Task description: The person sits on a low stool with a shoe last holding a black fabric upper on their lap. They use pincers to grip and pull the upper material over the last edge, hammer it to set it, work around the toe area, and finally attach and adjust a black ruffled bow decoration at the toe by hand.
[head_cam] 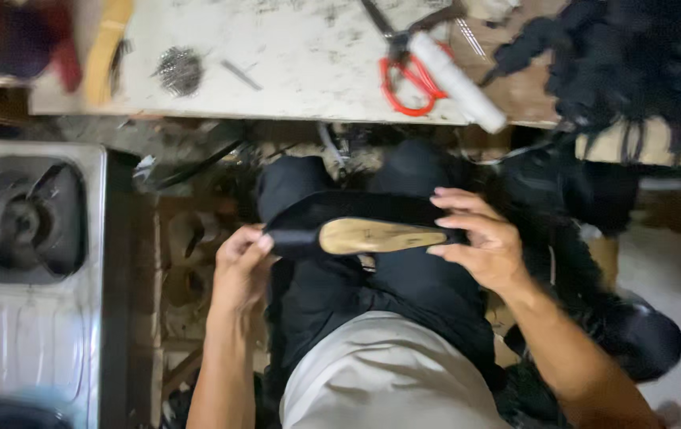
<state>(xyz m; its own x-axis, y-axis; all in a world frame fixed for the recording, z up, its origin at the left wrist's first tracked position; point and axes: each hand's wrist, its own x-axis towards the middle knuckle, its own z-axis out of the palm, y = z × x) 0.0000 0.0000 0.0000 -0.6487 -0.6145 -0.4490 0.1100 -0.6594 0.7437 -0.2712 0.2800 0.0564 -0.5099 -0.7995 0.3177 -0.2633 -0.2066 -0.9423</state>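
Two bare hands, one item held between them above the lap. Item: black shoe upper with a tan, oval leather-like insole (380, 236) facing up, lying crosswise over the person's dark trousers (404, 286). Left hand (241, 262): fingers curled together and pinched on the narrow black end of the upper. Right hand (479, 242): fingers spread apart, tips pressed on the opposite end and upper edge, thumb against the near side by the insole's tip.

Bench: pale, scuffed worktop (293, 71) beyond the knees. On it: red-handled scissors (408, 75), blades pointing away; white cylindrical roll (455, 79) lying across the scissor handles, touching them; grey coiled wire pad (179, 70) towards the left; yellow curved wooden piece (106, 48) at the far left edge, blurred. Heap of black fabric strips (634, 63) at the worktop's right end.

Left of the person: steel gas burner (27, 222) with black pan support, well apart from the hands. Light grey shirt (388, 381) at the bottom centre.
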